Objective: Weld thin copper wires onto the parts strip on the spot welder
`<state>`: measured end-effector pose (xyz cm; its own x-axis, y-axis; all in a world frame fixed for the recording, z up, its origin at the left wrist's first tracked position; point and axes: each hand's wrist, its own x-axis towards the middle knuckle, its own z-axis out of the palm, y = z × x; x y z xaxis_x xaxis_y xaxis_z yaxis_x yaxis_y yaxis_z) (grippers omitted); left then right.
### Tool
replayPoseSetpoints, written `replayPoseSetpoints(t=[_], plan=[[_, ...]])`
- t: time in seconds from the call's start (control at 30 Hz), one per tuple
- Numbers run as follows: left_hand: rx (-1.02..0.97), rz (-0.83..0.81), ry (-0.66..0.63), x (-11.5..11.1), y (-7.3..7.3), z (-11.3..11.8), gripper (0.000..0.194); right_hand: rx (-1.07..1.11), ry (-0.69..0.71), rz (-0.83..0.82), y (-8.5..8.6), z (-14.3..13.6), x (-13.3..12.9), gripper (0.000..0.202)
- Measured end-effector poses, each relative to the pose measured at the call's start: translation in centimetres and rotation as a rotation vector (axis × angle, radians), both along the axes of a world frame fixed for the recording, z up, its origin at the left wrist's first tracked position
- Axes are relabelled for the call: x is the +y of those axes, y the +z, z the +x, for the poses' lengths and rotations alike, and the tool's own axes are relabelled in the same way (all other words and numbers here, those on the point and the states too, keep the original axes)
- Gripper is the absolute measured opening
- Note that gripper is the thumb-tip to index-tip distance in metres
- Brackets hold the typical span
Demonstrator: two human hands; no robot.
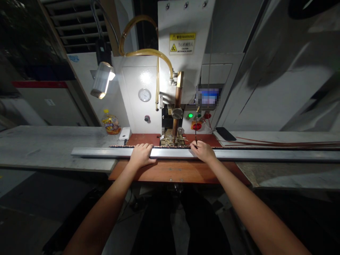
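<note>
A long silvery metal bar (170,153) lies across the bench under the machine head. My left hand (142,155) is wrapped over it, left of the copper electrode (175,129), with the thumb on the front side. To the right of the electrode, my right hand (204,151) rests at the bar, its fingers pinched around a thin dark stick (196,129) that points upward. Along the bar's far edge runs a dark strip with small coppery spots (156,145). The electrode's lower tip is close to this strip; whether they touch I cannot tell.
A wooden board (159,171) forms the front edge. Thin brown rods (278,144) and a black phone (225,134) lie right; a bottle (111,122) and white box (124,134) stand left. A lit lamp (102,80) and yellowish hose (143,53) hang above.
</note>
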<state>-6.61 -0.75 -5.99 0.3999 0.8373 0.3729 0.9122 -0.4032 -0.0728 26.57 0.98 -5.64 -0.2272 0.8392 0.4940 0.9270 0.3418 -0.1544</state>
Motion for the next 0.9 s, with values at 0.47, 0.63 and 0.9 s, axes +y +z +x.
replayPoseSetpoints(t=[0.47, 0.63, 0.9], plan=[[0.012, 0.0, 0.009, -0.1, 0.1, 0.7, 0.061, 0.007, 0.0, 0.008, -0.2, 0.7, 0.1, 0.029], [0.002, -0.007, 0.01, -0.1, 0.0, 0.8, 0.063, 0.013, 0.004, 0.015, -0.5, 1.0, 0.3, 0.03], [-0.004, -0.002, 0.006, 0.0, -0.1, 1.0, 0.063, 0.014, 0.006, 0.007, -0.4, 1.2, 0.3, 0.03]])
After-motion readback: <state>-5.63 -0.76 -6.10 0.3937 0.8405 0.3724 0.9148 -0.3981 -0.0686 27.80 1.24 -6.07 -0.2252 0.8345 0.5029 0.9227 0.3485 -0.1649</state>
